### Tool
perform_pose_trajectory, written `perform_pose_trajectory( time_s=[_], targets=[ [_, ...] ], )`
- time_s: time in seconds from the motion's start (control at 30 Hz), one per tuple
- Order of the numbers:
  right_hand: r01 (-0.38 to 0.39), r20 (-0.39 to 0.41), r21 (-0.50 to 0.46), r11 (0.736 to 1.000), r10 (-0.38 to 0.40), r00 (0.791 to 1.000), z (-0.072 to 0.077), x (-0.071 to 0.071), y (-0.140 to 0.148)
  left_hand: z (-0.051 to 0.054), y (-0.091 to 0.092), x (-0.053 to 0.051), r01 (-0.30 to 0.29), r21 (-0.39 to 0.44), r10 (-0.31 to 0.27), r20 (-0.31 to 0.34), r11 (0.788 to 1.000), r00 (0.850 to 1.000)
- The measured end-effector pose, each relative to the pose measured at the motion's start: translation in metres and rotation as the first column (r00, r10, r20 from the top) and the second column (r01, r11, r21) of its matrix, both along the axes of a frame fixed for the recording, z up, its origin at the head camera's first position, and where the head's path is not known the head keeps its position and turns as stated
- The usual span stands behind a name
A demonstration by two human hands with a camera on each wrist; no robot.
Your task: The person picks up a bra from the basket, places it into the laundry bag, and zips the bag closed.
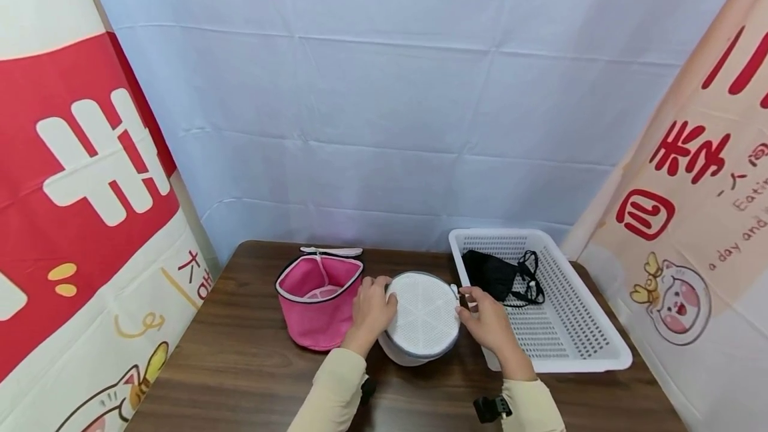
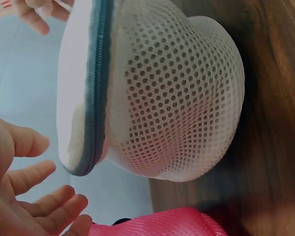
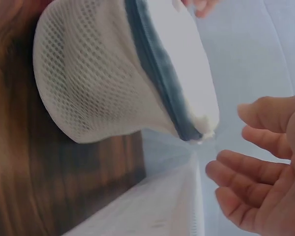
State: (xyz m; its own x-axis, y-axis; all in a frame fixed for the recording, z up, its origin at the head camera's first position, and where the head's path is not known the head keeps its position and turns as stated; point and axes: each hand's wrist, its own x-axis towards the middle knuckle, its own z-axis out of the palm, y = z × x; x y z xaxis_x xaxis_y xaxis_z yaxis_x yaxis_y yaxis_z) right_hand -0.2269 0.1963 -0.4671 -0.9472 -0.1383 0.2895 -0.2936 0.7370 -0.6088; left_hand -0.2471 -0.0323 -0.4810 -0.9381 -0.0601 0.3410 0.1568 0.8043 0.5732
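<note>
A round white mesh laundry bag (image 1: 423,315) stands on the table with its lid lying over the top. A grey-blue zipper (image 2: 96,93) runs round its rim and looks closed along the stretches that show. My left hand (image 1: 372,309) is at the bag's left side, fingers loosely bent and apart from it in the left wrist view. At the right edge, by a small white tab (image 1: 454,289), is my right hand (image 1: 485,319). The right wrist view shows its relaxed fingers (image 3: 248,167) a little off the bag, holding nothing.
Left of the white bag stands a pink mesh bag (image 1: 318,322), its top unzipped and gaping. A white plastic basket (image 1: 591,305) sits at the right, with a black cloth item with thin straps (image 1: 495,275) inside. A pale cloth backdrop (image 1: 384,119) hangs behind the wooden table (image 1: 222,359).
</note>
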Motion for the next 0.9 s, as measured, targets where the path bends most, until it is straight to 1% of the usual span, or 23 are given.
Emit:
perform_pose_trajectory(
  time_s=[0.13, 0.17, 0.27, 0.3, 0.4, 0.5, 0.63, 0.7, 0.77, 0.9],
  targets=[
    [-0.003, 0.043, 0.030, 1.000, 0.002, 0.999, 0.008, -0.001, 0.006, -0.001, -0.004, 0.005, -0.011, 0.012, 0.011, -0.019, 1.000, 1.000],
    [-0.008, 0.053, 0.041, 0.999, 0.005, 0.999, 0.009, -0.002, 0.007, -0.001, -0.006, 0.007, -0.013, 0.014, 0.014, -0.033, 1.000, 0.999],
    [-0.021, 0.062, 0.064, 0.998, 0.017, 0.998, 0.012, -0.004, 0.011, -0.001, -0.009, 0.012, -0.014, 0.011, 0.015, -0.101, 1.000, 0.995],
    [-0.026, 0.058, 0.074, 0.997, 0.022, 0.998, 0.013, -0.005, 0.013, -0.001, -0.010, 0.013, -0.016, -0.001, 0.015, -0.136, 1.000, 0.991],
    [-0.045, 0.039, 0.091, 0.995, 0.042, 0.998, 0.014, -0.009, 0.016, 0.001, -0.013, 0.016, -0.021, -0.015, 0.018, -0.203, 1.000, 0.979],
    [-0.061, 0.031, 0.103, 0.993, 0.058, 0.998, 0.015, -0.012, 0.019, 0.002, -0.015, 0.017, -0.035, -0.041, 0.025, -0.212, 0.999, 0.977],
    [-0.061, 0.053, 0.094, 0.994, 0.056, 0.997, 0.017, -0.015, 0.021, 0.003, -0.017, 0.018, -0.053, -0.069, 0.040, -0.180, 0.996, 0.983],
    [-0.055, 0.071, 0.089, 0.994, 0.049, 0.996, 0.018, -0.017, 0.022, 0.003, -0.019, 0.019, -0.062, -0.074, 0.048, -0.180, 0.995, 0.983],
    [-0.052, 0.082, 0.087, 0.995, 0.045, 0.996, 0.017, -0.018, 0.023, 0.004, -0.020, 0.020, -0.072, -0.077, 0.057, -0.184, 0.994, 0.981],
    [-0.052, 0.085, 0.081, 0.995, 0.045, 0.995, 0.016, -0.021, 0.025, 0.007, -0.023, 0.023, -0.088, -0.082, 0.069, -0.214, 0.993, 0.974]
  ],
)
